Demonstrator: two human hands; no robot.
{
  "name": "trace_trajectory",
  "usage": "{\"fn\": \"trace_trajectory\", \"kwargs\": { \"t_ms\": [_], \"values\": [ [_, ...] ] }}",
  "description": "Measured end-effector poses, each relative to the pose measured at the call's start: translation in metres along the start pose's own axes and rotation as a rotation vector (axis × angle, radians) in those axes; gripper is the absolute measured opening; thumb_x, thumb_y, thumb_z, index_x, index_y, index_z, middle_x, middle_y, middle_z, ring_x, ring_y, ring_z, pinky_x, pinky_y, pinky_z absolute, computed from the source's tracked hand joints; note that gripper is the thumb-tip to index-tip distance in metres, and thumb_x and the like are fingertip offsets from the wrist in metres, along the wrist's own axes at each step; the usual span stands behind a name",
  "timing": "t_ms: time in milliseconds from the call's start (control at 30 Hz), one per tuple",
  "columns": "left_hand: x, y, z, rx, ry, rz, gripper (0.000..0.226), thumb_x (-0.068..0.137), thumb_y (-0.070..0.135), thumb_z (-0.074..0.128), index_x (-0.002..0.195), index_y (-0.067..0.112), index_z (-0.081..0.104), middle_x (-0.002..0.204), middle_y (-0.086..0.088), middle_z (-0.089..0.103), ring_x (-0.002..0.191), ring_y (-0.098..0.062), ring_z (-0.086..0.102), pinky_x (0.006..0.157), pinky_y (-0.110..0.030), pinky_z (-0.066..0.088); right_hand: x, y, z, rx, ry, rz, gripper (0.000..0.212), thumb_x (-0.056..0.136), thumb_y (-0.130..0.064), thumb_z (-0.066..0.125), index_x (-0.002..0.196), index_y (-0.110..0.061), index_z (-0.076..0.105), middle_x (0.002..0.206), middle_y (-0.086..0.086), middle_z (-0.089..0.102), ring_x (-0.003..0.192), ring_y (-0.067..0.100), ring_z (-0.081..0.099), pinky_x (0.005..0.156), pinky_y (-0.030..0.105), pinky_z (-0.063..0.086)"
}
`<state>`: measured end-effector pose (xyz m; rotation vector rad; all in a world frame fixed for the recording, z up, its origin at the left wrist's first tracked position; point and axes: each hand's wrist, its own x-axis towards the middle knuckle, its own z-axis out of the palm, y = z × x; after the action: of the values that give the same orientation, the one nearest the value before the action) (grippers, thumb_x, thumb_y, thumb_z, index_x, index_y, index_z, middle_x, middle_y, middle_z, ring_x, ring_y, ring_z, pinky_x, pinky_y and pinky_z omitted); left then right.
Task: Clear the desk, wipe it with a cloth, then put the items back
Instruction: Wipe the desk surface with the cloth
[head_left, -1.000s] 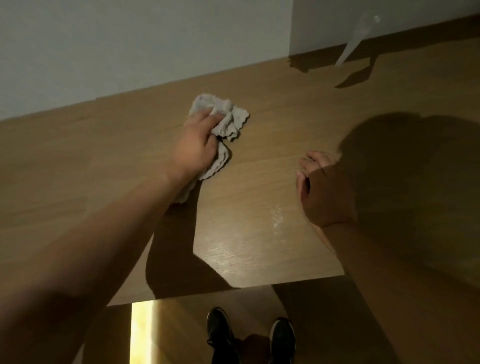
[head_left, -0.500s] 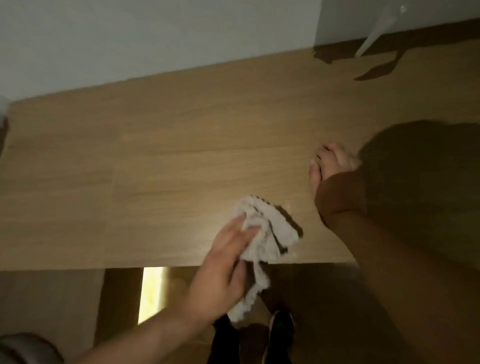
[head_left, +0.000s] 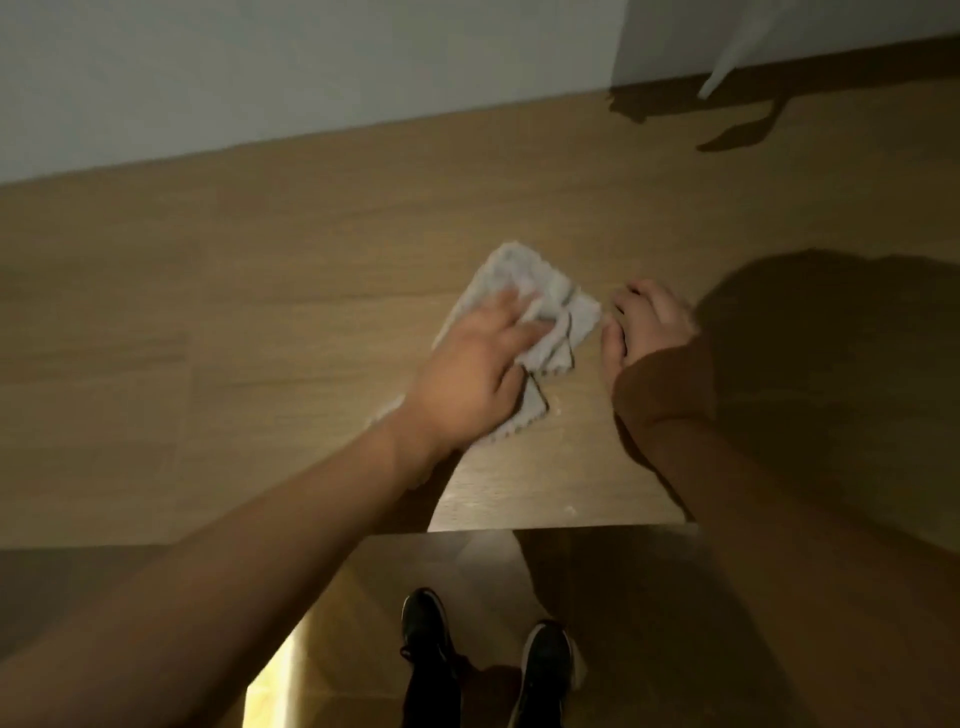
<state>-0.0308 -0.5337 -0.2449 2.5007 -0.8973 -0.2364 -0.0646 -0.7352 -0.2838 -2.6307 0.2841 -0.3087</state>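
From my head camera I look down at the wooden desk (head_left: 260, 322). My left hand (head_left: 467, 379) lies on top of the grey cloth (head_left: 540, 306). My fingers (head_left: 506, 312) are spread and press down on it, with some folds bunched under them. The cloth sits near the middle of the desk, a bit toward the front edge. It is crumpled, and one corner sticks out below my palm.

My right hand (head_left: 644, 332) rests on the desk just beside the cloth. Its fingers are curled in a little and I see nothing in it.

The cloth looks soft, floppy and very light. I think it will slide easily on the smooth wood, and it may bunch up if I push only one edge. So I would keep my flat hand on its middle.

At the far right a white thing (head_left: 727, 57) hangs by the wall (head_left: 311, 67). I cannot tell what it is. My black shoes (head_left: 545, 670) show on the floor below.
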Motion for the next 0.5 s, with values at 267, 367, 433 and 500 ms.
{"fn": "trace_trajectory", "kwargs": {
  "t_ms": [267,367,433,500],
  "values": [
    [-0.019,0.009,0.0,-0.071,-0.057,-0.053,0.052,0.093,0.016,0.044,0.142,0.005,0.053,0.147,-0.024,0.047,0.141,-0.036,0.039,0.121,-0.04,0.025,-0.004,0.001,-0.02,0.201,-0.078,0.102,0.036,0.102,-0.02,0.048,0.135,-0.008,0.058,0.144,0.01,0.051,0.135,0.026,0.042,0.114,0.032,0.028],
    [0.021,-0.002,-0.002,-0.047,0.116,-0.258,0.053,0.095,0.015,0.045,0.148,0.008,0.047,0.154,-0.023,0.039,0.145,-0.037,0.032,0.123,-0.042,0.021,-0.01,0.02,-0.041,0.279,-0.019,0.163,0.037,0.102,-0.024,0.05,0.138,-0.013,0.056,0.145,0.006,0.051,0.134,0.02,0.043,0.107,0.024,0.027],
    [0.043,-0.009,-0.002,0.0,0.167,-0.289,0.051,0.096,0.014,0.048,0.147,0.007,0.048,0.156,-0.022,0.036,0.147,-0.037,0.028,0.122,-0.04,0.018,-0.017,0.043,-0.059,0.225,-0.021,0.122,0.038,0.102,-0.024,0.052,0.137,-0.011,0.056,0.144,0.009,0.051,0.132,0.023,0.045,0.106,0.026,0.029],
    [0.059,-0.015,-0.002,0.049,0.181,-0.272,0.053,0.095,0.019,0.046,0.146,0.008,0.049,0.157,-0.022,0.036,0.148,-0.037,0.028,0.122,-0.042,0.019,-0.024,0.069,-0.074,0.109,-0.052,0.058,0.039,0.102,-0.021,0.052,0.136,-0.004,0.056,0.143,0.016,0.051,0.132,0.03,0.045,0.109,0.032,0.03]
  ]
}}
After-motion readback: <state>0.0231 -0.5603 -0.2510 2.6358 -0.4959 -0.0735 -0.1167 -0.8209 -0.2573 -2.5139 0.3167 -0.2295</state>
